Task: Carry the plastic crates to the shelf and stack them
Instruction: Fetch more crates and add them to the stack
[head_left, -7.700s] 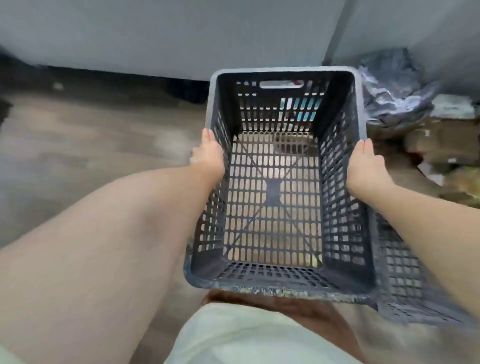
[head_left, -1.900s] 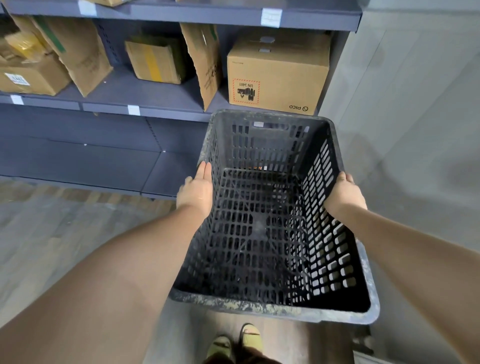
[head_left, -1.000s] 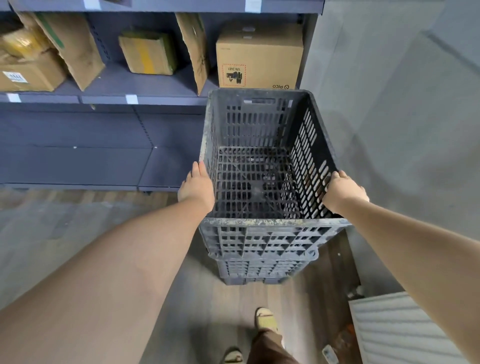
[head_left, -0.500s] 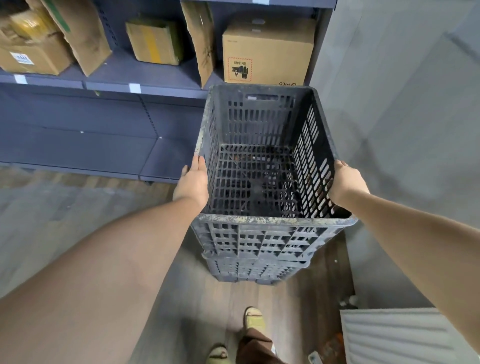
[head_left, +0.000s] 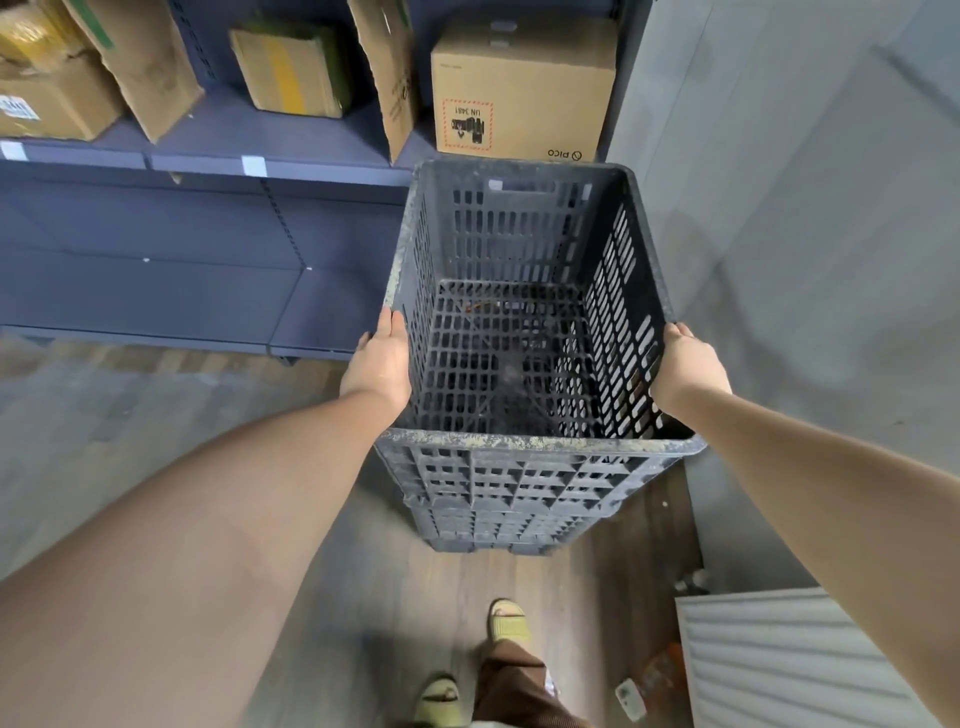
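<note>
Crate (head_left: 524, 332) sits at twelve o'clock from the person's feet, nested on a stack of crates (head_left: 511, 514) on the floor, beside the shelf (head_left: 218, 156) at ten o'clock. The left hand (head_left: 376, 364) is flat and open against the crate's left wall, at nine o'clock; the right hand (head_left: 685, 366) curls over the rim at three, holding it. To seat it well, I judge both rims should be pressed down evenly until they sit level with the stack below. The wall (head_left: 810, 249) stands close at two o'clock and a ribbed panel (head_left: 789, 660) at five, so free room for stepping back lies toward seven o'clock.
</note>
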